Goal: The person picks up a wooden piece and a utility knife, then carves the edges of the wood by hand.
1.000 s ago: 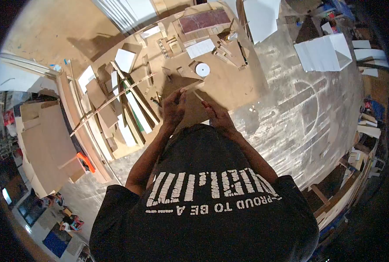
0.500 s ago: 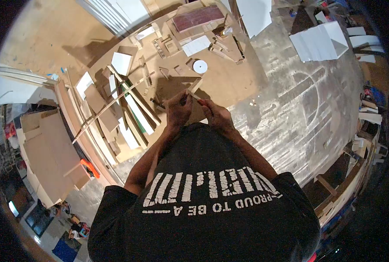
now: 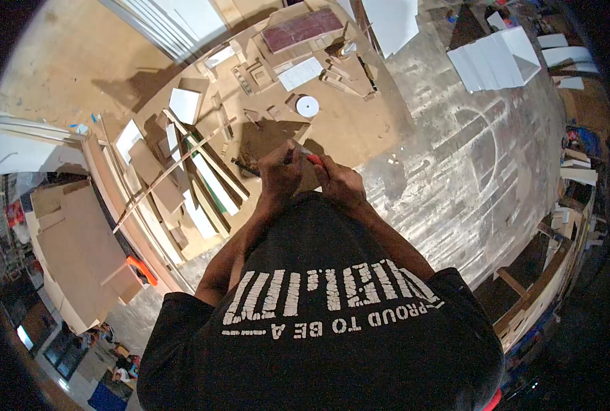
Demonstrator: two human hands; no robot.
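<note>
Close together in front of my chest, both hands hang over the near edge of a brown wooden board (image 3: 380, 130). My right hand (image 3: 342, 185) is closed around a red-handled tool (image 3: 314, 159), whose thin end points toward the other hand. The fingers of my left hand (image 3: 279, 172) are pinched on a small wooden piece, mostly hidden by the fingers. A round white disc (image 3: 307, 106) lies on the board beyond my hands, with small wood blocks (image 3: 272, 110) beside it.
Wood strips and offcuts (image 3: 155, 175) are piled at the left. A dark red panel (image 3: 302, 30) and a white sheet (image 3: 301, 73) lie at the far side. An orange-handled saw (image 3: 142, 270) rests at lower left. A white folded panel (image 3: 494, 60) stands on the floor at right.
My hands have come closer together, and the wooden piece that stuck out beyond my left fingers is now mostly hidden. The view has shifted slightly.
</note>
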